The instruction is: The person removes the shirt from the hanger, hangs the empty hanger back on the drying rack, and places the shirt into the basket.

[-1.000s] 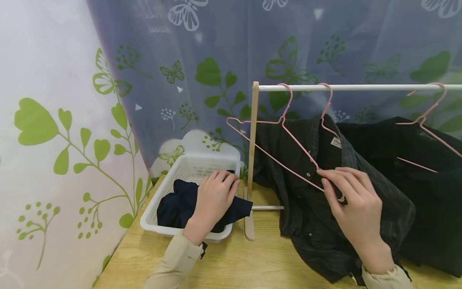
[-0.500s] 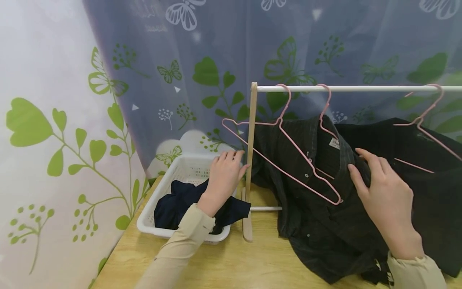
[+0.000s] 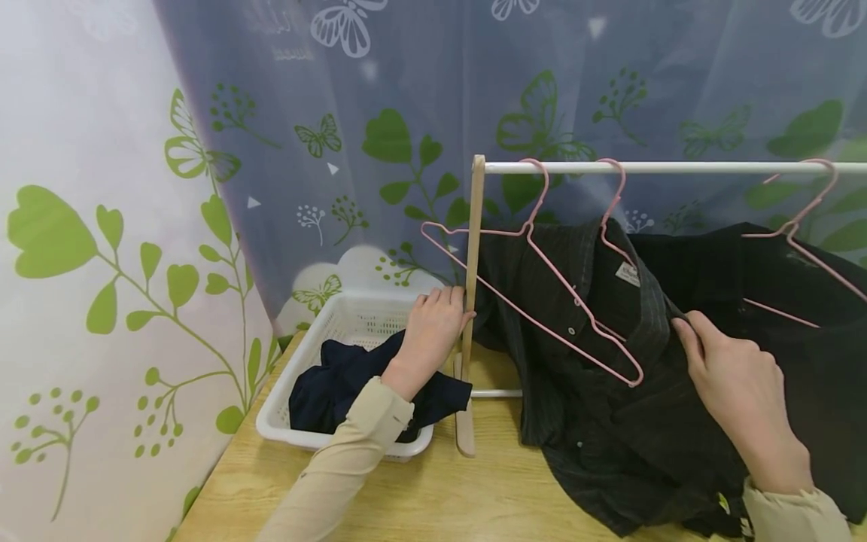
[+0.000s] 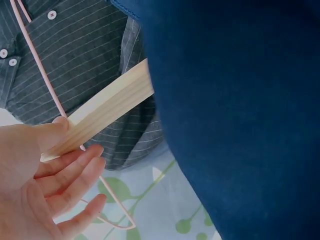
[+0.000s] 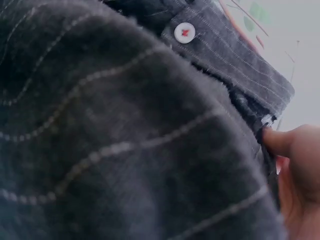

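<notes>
My left hand (image 3: 433, 327) is at the rack's wooden post (image 3: 476, 226). In the left wrist view its thumb lies on the post's face, with the forefinger behind it and the other fingers loosely bent. A pink hanger (image 3: 506, 229) passes behind the post; its right arm lies inside the front of a dark pinstriped button shirt (image 3: 603, 436). My right hand (image 3: 738, 376) pinches the shirt's front edge below the collar between thumb and fingers. The right wrist view shows a white button (image 5: 185, 33) with red thread close by; the fingertips are partly hidden by cloth.
A white basket (image 3: 267, 429) holding a navy garment (image 3: 339, 388) stands left of the post. Another pink hanger (image 3: 613, 197) hangs at the shirt's collar. Farther right, a black garment (image 3: 799, 361) hangs on a third hanger (image 3: 806, 203). The white rail (image 3: 711, 167) runs above.
The right hand let go of the hanger's right end, moved right and took hold of the shirt's edge. My left hand moved from over the basket to the post.
</notes>
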A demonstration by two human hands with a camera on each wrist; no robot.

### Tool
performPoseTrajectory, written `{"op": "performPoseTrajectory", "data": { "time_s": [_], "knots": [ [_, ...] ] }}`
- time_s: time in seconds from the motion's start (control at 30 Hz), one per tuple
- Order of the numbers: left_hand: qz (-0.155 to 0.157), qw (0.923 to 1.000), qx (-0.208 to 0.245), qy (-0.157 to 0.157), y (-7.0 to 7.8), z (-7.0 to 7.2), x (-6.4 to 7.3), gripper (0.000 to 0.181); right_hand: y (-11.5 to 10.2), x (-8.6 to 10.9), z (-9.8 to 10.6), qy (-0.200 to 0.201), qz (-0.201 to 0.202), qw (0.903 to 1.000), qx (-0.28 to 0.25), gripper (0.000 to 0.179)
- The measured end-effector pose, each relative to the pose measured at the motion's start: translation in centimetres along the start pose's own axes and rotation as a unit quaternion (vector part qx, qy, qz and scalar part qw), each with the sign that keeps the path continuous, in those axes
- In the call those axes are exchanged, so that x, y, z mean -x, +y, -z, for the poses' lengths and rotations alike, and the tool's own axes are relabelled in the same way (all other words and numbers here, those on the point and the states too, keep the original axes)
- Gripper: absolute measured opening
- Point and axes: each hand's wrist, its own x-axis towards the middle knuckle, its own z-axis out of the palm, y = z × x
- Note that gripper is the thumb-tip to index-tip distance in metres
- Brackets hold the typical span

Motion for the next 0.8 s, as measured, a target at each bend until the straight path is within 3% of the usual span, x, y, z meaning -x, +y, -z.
{"op": "performPoseTrajectory", "data": {
  "time_s": [0.47, 0.8],
  "knots": [
    [0.003, 0.9996, 0.008, -0.028, 0.1, 0.2, 0.0, 0.037, 0.4, 0.5, -1.0, 0.115, 0.014, 0.9931, 0.021, 0.017],
    [0.004, 0.9996, 0.011, -0.025, 0.1, 0.0, -0.2, 0.035, 1.9, 0.1, 0.9, 0.142, -0.027, 0.9862, 0.081, 0.023]
  ]
}}
